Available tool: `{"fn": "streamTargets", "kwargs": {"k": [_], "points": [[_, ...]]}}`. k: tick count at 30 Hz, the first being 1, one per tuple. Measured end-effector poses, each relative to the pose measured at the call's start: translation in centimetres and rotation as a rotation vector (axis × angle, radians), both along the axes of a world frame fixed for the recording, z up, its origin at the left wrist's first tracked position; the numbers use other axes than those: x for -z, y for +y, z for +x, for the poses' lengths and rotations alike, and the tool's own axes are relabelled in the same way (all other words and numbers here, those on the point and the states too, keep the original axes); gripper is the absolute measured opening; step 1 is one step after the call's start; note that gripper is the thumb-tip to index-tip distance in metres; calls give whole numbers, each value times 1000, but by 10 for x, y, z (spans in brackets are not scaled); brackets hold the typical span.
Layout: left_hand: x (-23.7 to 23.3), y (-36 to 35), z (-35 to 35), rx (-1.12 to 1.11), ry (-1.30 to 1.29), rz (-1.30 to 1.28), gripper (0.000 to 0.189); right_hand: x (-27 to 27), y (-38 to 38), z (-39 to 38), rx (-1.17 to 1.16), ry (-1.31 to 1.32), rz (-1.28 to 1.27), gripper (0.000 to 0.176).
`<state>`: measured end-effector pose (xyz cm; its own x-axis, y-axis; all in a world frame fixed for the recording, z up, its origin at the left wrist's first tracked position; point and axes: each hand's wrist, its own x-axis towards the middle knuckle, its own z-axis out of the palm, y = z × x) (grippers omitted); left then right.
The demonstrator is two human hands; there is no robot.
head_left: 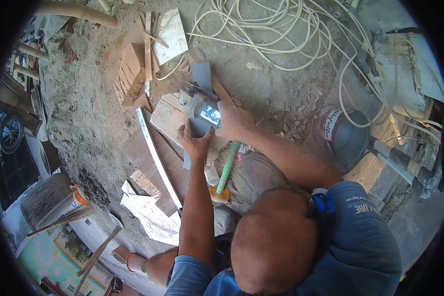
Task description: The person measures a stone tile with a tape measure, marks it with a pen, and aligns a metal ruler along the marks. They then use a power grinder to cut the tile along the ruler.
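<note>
My right hand (pixel 235 122) is wrapped round a power tool (pixel 204 109) with a shiny body, which looks like a cutter or grinder. Just below the tool, my left hand (pixel 197 144) grips the near edge of a dark grey tile (pixel 199 127), thumb and fingers pressed on it. Part of this tile is hidden by the tool and my hands. Beneath lies a pale block or slab (pixel 166 116). The tool's cutting end is too unclear to make out. A second grey piece (pixel 201 75) lies beyond the tool.
A green-handled hammer (pixel 228 167) lies near a shoe (pixel 262 172). Left of my arm are a metal strip (pixel 158 159), a patterned tile (pixel 142 152) and white tile pieces (pixel 150 217). A coiled hose (pixel 266 42) spreads at the top; a bucket (pixel 348 135) stands right.
</note>
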<state>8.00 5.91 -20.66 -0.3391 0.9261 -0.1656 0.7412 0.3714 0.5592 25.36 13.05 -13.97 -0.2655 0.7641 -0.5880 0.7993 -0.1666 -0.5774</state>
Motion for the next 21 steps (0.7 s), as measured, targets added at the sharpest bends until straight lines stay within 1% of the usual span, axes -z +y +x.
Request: {"fn": "streamTargets", "kwargs": {"k": [2, 4, 8, 10, 21], "points": [[1, 0, -1, 4, 4, -5, 84, 3, -3, 2, -5, 5, 1, 52], [2, 0, -1, -11, -7, 7, 88, 3, -6, 4, 8, 1, 17, 50], [-1, 1, 1, -24, -8, -9, 87, 2, -11, 9, 5, 10, 17, 50], [-3, 1, 1, -11, -7, -34, 83, 4, -13, 11, 12, 20, 28, 50], [-2, 0, 2, -22, -5, -40, 84, -1, -23, 20, 20, 9, 6, 51]]}}
